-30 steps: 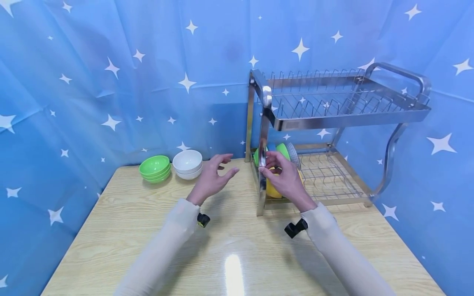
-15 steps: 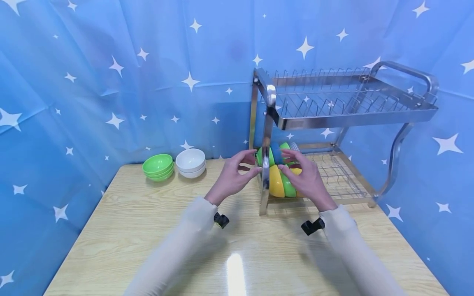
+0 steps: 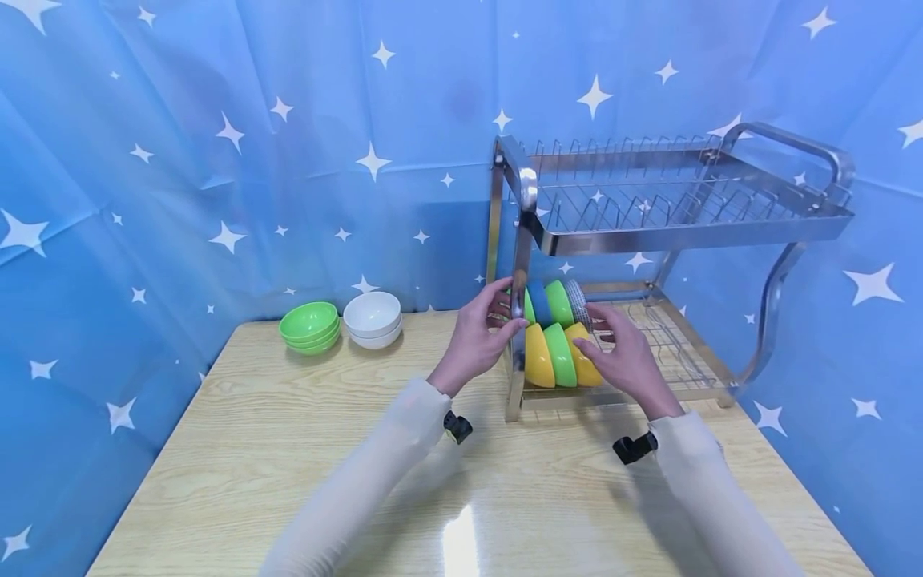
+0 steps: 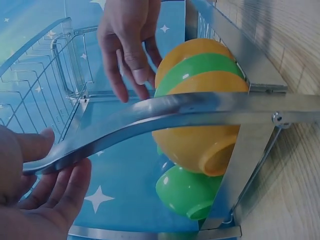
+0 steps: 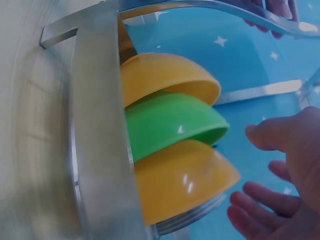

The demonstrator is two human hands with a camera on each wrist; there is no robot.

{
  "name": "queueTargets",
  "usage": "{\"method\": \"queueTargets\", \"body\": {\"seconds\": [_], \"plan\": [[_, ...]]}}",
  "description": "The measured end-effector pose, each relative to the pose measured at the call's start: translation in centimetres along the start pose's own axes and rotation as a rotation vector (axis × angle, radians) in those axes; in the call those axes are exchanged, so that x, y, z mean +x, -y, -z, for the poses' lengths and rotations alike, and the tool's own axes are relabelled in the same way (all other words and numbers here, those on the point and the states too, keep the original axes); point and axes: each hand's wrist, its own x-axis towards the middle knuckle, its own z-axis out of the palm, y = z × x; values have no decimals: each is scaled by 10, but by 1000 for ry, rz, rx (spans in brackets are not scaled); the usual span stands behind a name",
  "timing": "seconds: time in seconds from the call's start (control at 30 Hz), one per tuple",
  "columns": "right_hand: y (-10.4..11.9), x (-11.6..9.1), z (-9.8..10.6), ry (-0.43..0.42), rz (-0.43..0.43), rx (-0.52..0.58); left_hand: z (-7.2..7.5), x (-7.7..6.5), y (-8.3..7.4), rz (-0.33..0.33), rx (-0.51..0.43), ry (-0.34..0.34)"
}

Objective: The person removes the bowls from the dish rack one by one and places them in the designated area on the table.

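Note:
In the head view my left hand (image 3: 481,332) holds the left front post (image 3: 520,296) of a two-tier metal dish rack (image 3: 671,234), thumb on one side and fingers on the other. My right hand (image 3: 626,353) hovers with parted fingers beside the bowls on the lower tier. A yellow bowl (image 3: 538,357), a green bowl (image 3: 559,357) and another yellow bowl (image 5: 182,180) stand on edge in the front row. Behind them are a blue bowl (image 3: 539,303), a green one (image 3: 558,301) and a grey patterned one (image 3: 577,303); the post partly hides another green bowl (image 4: 187,190).
Stacked green bowls (image 3: 310,324) and stacked white bowls (image 3: 372,316) stand at the back left of the wooden table (image 3: 288,433). The rack's upper tier (image 3: 692,232) overhangs the lower one. A blue star-patterned curtain (image 3: 310,160) hangs behind.
My left hand has moved right from beside the rack onto its front post. My right hand has left that post and moved right, past the bowls' front row.

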Motion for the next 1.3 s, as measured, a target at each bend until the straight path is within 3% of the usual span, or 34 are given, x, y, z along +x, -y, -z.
{"method": "queueTargets", "body": {"seconds": [0.17,0.27,0.4,0.67,1.07,1.3], "plan": [[-8,-7,2,63,-114,67,-5,4,1,19,24,-50],[-12,-11,1,79,-158,53,-7,5,0,29,27,-68],[-19,-15,0,93,-191,17,-9,6,0,31,16,-85],[-22,-17,-2,110,-248,54,-11,6,1,39,4,-76],[-26,-18,0,134,-365,303,-11,5,5,30,2,-54],[-29,-19,4,98,-390,459,-11,4,4,26,7,-37]]}}
